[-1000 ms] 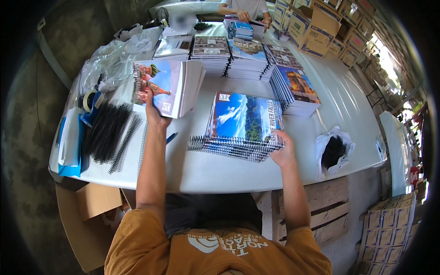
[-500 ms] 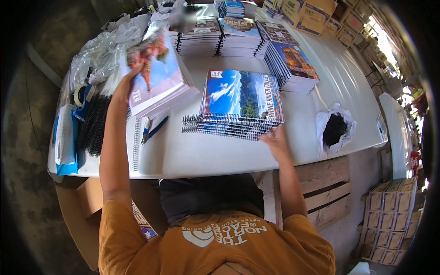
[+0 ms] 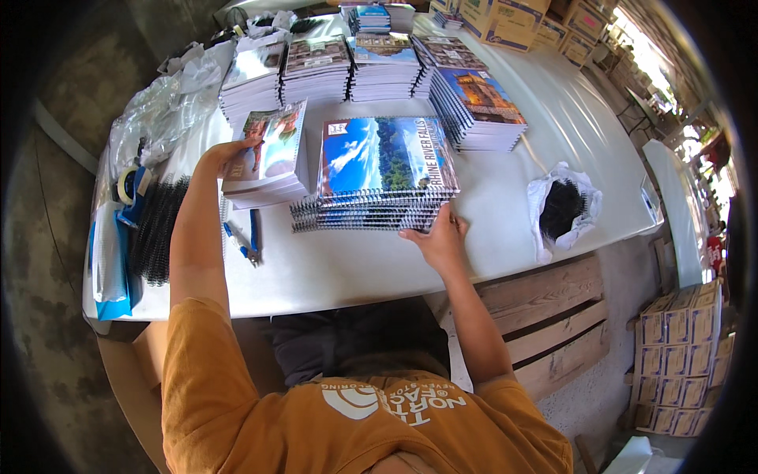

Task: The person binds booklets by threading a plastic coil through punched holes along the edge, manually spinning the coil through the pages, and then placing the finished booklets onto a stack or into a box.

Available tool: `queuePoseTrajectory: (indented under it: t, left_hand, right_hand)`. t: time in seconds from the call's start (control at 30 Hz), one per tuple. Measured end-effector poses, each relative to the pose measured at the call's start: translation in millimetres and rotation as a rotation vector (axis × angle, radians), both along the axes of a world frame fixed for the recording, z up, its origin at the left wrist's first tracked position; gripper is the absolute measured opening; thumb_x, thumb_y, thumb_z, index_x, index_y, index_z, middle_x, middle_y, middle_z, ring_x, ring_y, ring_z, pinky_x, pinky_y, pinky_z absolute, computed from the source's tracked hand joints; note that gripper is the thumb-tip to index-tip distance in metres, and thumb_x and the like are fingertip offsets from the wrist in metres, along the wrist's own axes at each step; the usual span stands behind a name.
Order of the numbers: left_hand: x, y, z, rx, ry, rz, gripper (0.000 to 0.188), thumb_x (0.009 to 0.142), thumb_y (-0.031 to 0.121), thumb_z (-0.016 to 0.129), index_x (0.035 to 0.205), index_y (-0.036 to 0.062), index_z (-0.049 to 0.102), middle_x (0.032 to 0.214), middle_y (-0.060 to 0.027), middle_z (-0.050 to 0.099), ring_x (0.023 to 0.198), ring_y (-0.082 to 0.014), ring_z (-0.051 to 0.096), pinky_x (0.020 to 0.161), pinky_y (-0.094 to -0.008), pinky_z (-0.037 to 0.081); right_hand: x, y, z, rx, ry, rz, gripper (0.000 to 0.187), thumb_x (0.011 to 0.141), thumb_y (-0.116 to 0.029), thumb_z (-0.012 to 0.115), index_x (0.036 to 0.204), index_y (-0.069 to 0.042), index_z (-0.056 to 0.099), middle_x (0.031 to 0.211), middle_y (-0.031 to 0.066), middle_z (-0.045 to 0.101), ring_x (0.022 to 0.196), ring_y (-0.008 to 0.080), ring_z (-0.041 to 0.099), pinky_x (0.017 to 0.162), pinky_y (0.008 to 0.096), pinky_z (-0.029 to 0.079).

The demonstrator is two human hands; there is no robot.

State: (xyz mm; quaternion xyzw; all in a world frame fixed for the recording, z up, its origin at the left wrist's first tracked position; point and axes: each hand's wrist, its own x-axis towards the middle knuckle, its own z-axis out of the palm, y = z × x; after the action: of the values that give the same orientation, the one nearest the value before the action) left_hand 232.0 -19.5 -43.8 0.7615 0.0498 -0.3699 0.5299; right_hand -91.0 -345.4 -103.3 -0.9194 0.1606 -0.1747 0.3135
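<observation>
My left hand (image 3: 237, 152) grips the left edge of a stack of printed books with a pale landscape cover (image 3: 278, 162), which stands on the table left of centre. Beside it, in the middle, lies a stack of spiral-bound books (image 3: 379, 158) with a blue-sky-and-trees cover, its coils fanned unevenly along the near edge. My right hand (image 3: 438, 237) is closed round the near right corner of that stack, thumb along the coils. Blue-handled pliers (image 3: 245, 241) lie just in front of the left stack.
More book stacks (image 3: 316, 67) line the back, with another stack (image 3: 483, 103) at back right. Black coils (image 3: 160, 229), a tape dispenser (image 3: 134, 193) and clear plastic wrap (image 3: 162, 118) crowd the left. A white bag of black coils (image 3: 562, 209) sits right. Cartons (image 3: 505, 20) stand behind.
My left hand has lowered its stack of books, which was tilted and raised, beside the middle stack. My right hand has closed further round the corner of the spiral-bound stack. The view has shifted slightly.
</observation>
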Motion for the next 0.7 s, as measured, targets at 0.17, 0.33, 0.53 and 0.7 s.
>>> queuePoseTrajectory:
  t: [0.17,0.33,0.53,0.7]
  left_hand:
    - [-15,4,27,0.848,-0.591,0.073,0.063,0.071,0.052,0.067,0.108,0.0023,0.058,0.096,-0.0175,0.064,0.082,-0.0275,0.064,0.069,-0.0392,0.052]
    - [-74,-2,33,0.488,-1.326,-0.535,0.072,0.072,0.033,0.069,0.129,0.0003,0.039,0.121,-0.0198,0.052,0.111,-0.0352,0.050,0.096,-0.0371,0.038]
    - [-141,7,-2,0.603,-1.483,-0.468,0.033,0.081,0.010,0.058,0.114,0.0057,0.056,0.106,-0.0158,0.059,0.092,-0.0302,0.060,0.076,-0.0352,0.049]
    - [-173,34,46,0.408,-1.484,0.139,0.021,0.085,0.009,0.057,0.105,0.0048,0.061,0.087,-0.0190,0.063,0.076,-0.0323,0.062,0.065,-0.0312,0.048]
  right_hand:
    - [3,3,-2,0.041,0.001,-0.010,0.087,0.060,-0.034,0.080,0.124,-0.001,0.030,0.107,0.0177,0.058,0.109,0.0327,0.044,0.096,0.0399,0.022]
    - [0,5,-2,0.054,-0.077,-0.076,0.106,0.058,-0.034,0.082,0.132,0.004,0.018,0.125,0.0213,0.045,0.119,0.0319,0.039,0.100,0.0417,0.019]
    - [-18,23,-2,0.102,-0.741,-0.062,0.096,0.072,-0.020,0.071,0.137,0.005,0.005,0.139,0.0273,0.023,0.128,0.0384,0.024,0.105,0.0458,0.014]
    - [-35,67,18,0.154,-0.698,0.340,0.057,0.078,-0.009,0.060,0.128,0.005,0.036,0.125,0.0209,0.046,0.118,0.0301,0.042,0.099,0.0396,0.029]
